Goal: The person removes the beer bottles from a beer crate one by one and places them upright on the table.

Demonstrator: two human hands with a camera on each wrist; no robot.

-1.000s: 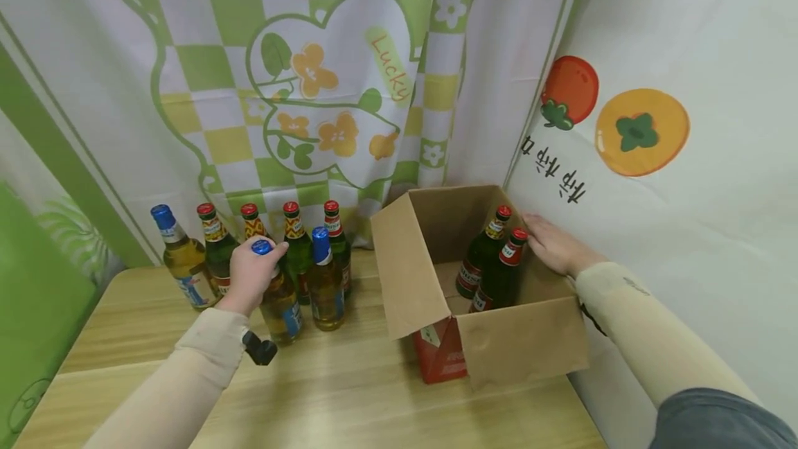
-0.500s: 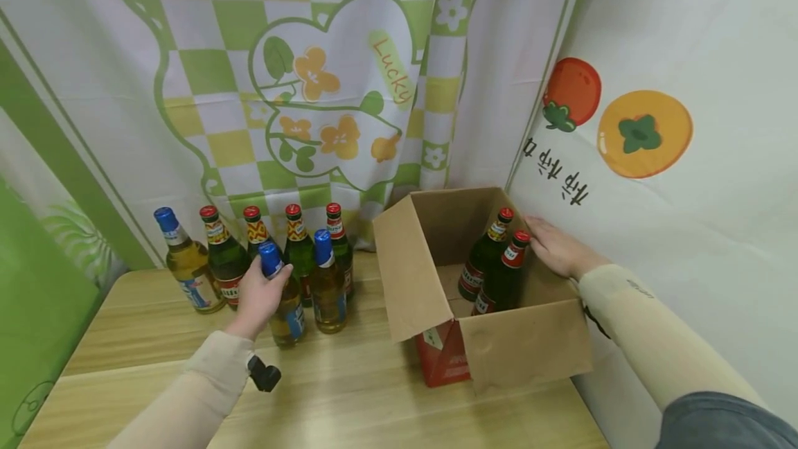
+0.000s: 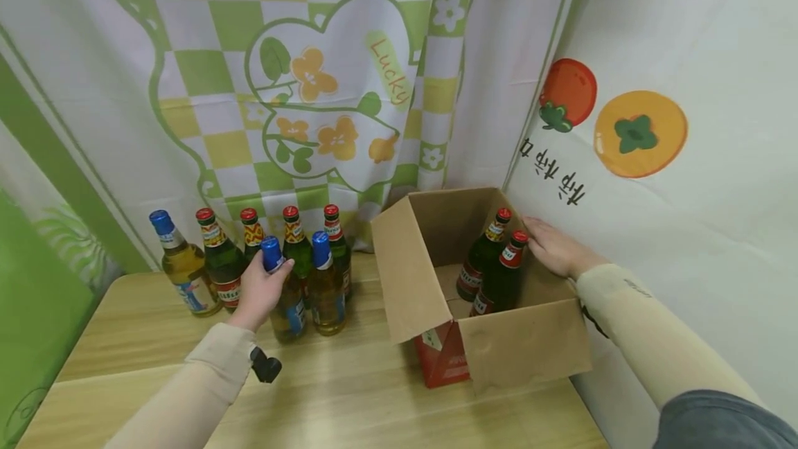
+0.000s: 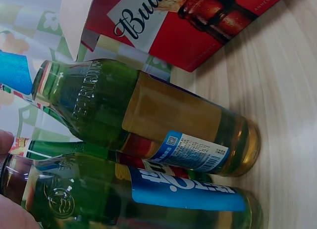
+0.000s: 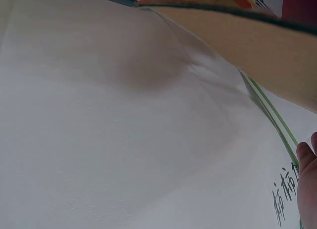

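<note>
My left hand [image 3: 262,289] grips the neck of a blue-capped beer bottle [image 3: 289,314], which stands upright on the wooden table. In the left wrist view, the thumb and a finger sit on either side of this bottle's neck [image 4: 17,177]. Just to its right stands another blue-capped beer bottle [image 3: 327,300]. My right hand [image 3: 557,244] rests with extended fingers along the right side of an open cardboard box [image 3: 414,272]. Two red-capped green bottles [image 3: 508,269] stand inside that box. The right wrist view catches only part of the hand [image 5: 308,184] at its edge.
Behind the left hand, several red-capped green bottles [image 3: 224,262] stand in a row, with a blue-capped bottle [image 3: 190,276] at its left end. The box's front flap [image 3: 526,345] folds outward over the table [image 3: 349,400]. A patterned curtain [image 3: 231,75] hangs behind.
My left hand has shifted slightly down and right from around the bottle's cap to its neck, leaving more of the blue top visible. The right hand stays at the box.
</note>
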